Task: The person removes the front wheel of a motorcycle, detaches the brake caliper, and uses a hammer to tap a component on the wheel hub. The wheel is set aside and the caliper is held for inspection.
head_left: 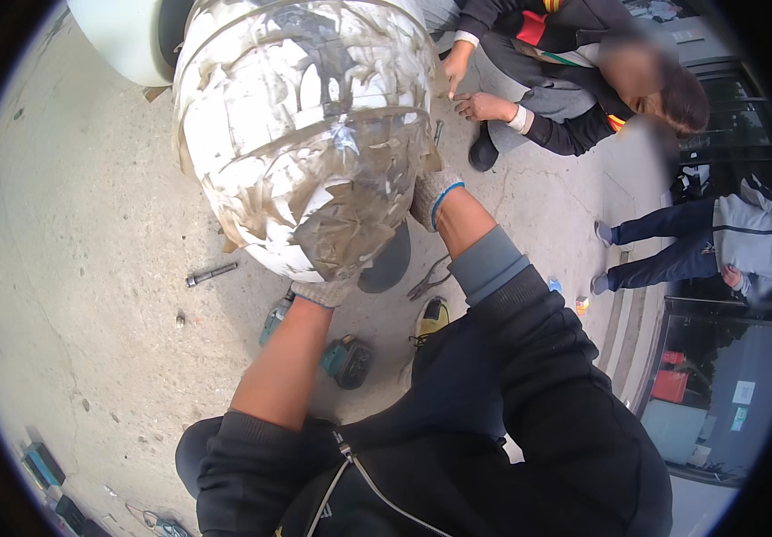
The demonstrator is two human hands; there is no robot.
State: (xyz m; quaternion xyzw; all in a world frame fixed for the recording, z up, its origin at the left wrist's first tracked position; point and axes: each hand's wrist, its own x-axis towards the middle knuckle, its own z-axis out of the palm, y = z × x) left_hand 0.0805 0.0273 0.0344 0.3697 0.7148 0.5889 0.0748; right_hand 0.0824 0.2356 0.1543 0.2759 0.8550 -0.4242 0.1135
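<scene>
The person's left forearm (pixel 280 369), its sleeve pushed up, reaches away from the near edge and slants slightly right. The gloved left hand (pixel 325 292) is at the near end of a large rounded bundle (pixel 314 134) wrapped in clear film. The right arm (pixel 516 286) comes in from the near right and bends far and left; its gloved right hand (pixel 430 192) meets the bundle's right side. The bundle covers the fingers of both hands, so how far they are open, or whether they grip, cannot be told.

The bundle fills the far middle, above the concrete floor (pixel 90 268). A co-worker (pixel 547 80) crouches at its far right, both hands close to its side. Pliers (pixel 429 279) lie near the right wrist, a power tool (pixel 347 361) right of the left forearm, and a bolt (pixel 211 274) to the bundle's near left.
</scene>
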